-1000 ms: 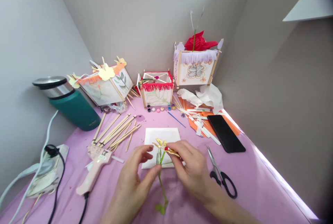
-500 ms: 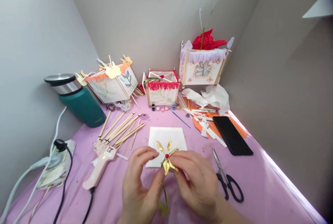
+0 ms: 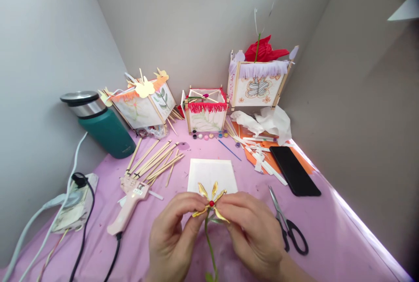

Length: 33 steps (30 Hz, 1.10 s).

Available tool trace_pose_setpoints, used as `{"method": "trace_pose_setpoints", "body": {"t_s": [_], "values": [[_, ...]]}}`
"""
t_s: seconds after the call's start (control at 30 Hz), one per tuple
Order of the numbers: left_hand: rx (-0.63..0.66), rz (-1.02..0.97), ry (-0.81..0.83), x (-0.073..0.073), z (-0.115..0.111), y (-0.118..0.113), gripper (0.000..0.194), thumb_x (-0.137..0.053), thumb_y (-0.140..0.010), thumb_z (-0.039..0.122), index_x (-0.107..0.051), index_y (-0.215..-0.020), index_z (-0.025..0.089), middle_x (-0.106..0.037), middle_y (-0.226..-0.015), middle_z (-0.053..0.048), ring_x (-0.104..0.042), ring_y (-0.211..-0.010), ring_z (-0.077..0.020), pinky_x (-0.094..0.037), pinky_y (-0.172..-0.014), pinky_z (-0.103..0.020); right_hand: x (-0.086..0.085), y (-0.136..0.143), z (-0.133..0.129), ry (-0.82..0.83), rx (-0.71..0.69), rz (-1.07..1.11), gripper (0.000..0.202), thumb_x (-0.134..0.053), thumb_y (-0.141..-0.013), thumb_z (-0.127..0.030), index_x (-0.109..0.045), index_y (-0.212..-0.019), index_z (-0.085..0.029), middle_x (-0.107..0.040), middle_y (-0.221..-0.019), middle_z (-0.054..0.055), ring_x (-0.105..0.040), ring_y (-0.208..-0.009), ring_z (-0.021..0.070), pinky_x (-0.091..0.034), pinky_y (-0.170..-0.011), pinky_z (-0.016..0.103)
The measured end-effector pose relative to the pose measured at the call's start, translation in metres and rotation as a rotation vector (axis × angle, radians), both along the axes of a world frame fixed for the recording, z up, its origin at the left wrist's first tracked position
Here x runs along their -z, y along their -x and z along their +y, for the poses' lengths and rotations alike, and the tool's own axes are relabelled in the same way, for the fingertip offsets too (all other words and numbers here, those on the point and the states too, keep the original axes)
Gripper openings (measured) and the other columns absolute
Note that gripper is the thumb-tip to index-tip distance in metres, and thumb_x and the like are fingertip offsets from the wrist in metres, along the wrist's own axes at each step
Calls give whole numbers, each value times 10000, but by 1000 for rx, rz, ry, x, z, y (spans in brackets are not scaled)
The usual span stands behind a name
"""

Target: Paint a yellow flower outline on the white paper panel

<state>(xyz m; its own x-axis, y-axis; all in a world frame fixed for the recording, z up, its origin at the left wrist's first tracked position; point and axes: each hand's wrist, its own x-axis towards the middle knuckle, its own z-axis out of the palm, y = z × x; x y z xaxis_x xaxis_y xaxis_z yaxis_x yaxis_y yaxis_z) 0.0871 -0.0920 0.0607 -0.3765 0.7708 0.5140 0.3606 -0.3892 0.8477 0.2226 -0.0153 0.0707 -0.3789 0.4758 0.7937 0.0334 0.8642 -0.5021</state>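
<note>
A gold artificial flower (image 3: 214, 191) with a round red centre is between my hands, above the near edge of a white square sheet (image 3: 212, 170). Its green stem (image 3: 210, 242) hangs down toward me, with a leaf near the bottom of the view. My left hand (image 3: 178, 232) pinches the petals on the left between thumb and fingers. On the right side, my right hand (image 3: 250, 225) grips the petals the same way, its fingertips partly hidden. Just beyond my right hand lie black-handled scissors (image 3: 288, 225).
Left are a pink glue gun (image 3: 129, 210), wooden sticks (image 3: 157, 162), a teal bottle (image 3: 106, 129) and a power strip (image 3: 77, 208). Decorated paper lanterns (image 3: 207, 116) stand at the back, with small paint pots before one. A black phone (image 3: 294, 170) and paper scraps lie right.
My left fingers have closed onto the flower's left petals; they were apart before. The flower has tilted, its lower petals spreading sideways and more stem showing. The view has shifted slightly.
</note>
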Motion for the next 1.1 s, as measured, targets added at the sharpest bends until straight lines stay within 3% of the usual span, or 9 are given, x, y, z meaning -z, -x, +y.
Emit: {"method": "trace_pose_setpoints", "body": {"t_s": [0.1,0.2,0.3,0.43,0.57,0.7,0.83,1.0,1.1], "values": [[-1,-32,42,-1,1,1,324,-578,-796,72,-523,-1053,260,-523,-1166,-47,-580,-982,-163,-520,-844,-310,0,-1,1,-27,8,-9,290,-551,-772,-14,-604,-971,-219,-675,-834,24,-631,-744,134,-536,-637,268],[30,96,70,-3,2,5,441,-543,-818,79,-464,-1202,283,-400,-1332,-85,-541,-1075,-187,-516,-864,-330,-1,-3,2,-63,-27,-29,298,-539,-775,-12,-597,-987,-212,-671,-842,28,-629,-751,134,-540,-644,265],[31,266,87,-6,3,9,318,-547,-816,74,-563,-1073,261,-517,-1167,-56,-520,-1099,-186,-491,-894,-315,0,-5,3,-57,-19,-51,284,-540,-780,-20,-608,-985,-205,-646,-862,33,-625,-785,128,-542,-666,248],[-8,323,67,-8,4,10,215,-571,-798,58,-594,-923,232,-552,-1011,-32,-560,-986,-148,-498,-829,-264,4,-7,5,3,35,-82,231,-556,-798,-58,-627,-950,-216,-595,-985,56,-615,-769,108,-547,-653,234],[53,343,84,-9,2,6,236,-574,-794,84,-573,-980,230,-544,-1067,-56,-549,-1029,-177,-500,-859,-312,9,-10,6,-1,48,-112,252,-532,-805,-55,-625,-963,-228,-611,-1022,59,-629,-810,123,-560,-688,253],[83,400,110,-7,1,-1,426,-714,-693,204,-545,-1083,243,-504,-1172,-86,-510,-1103,-242,-491,-901,-384,12,-9,5,-57,82,-117,259,-525,-802,-57,-627,-983,-211,-637,-1053,71,-643,-855,141,-565,-730,267],[-46,343,15,-2,3,-6,234,-595,-776,104,-575,-971,232,-540,-1046,-62,-546,-1010,-193,-501,-845,-334,12,-8,4,-89,108,-102,246,-542,-798,-65,-631,-970,-216,-660,-978,64,-650,-863,153,-569,-713,268],[-51,335,-33,0,1,-4,237,-581,-771,55,-602,-938,223,-568,-996,-51,-572,-955,-175,-514,-806,-295,15,-13,6,-49,47,-99,269,-560,-783,-41,-608,-991,-204,-643,-998,66,-637,-906,148,-558,-762,261],[-64,346,-30,-2,-3,-1,232,-601,-761,55,-616,-915,227,-566,-1007,-45,-578,-945,-168,-520,-796,-281,18,-19,11,81,14,-100,280,-552,-798,-64,-572,-1049,-187,-603,-1087,93,-605,-982,173,-542,-807,301]]}}
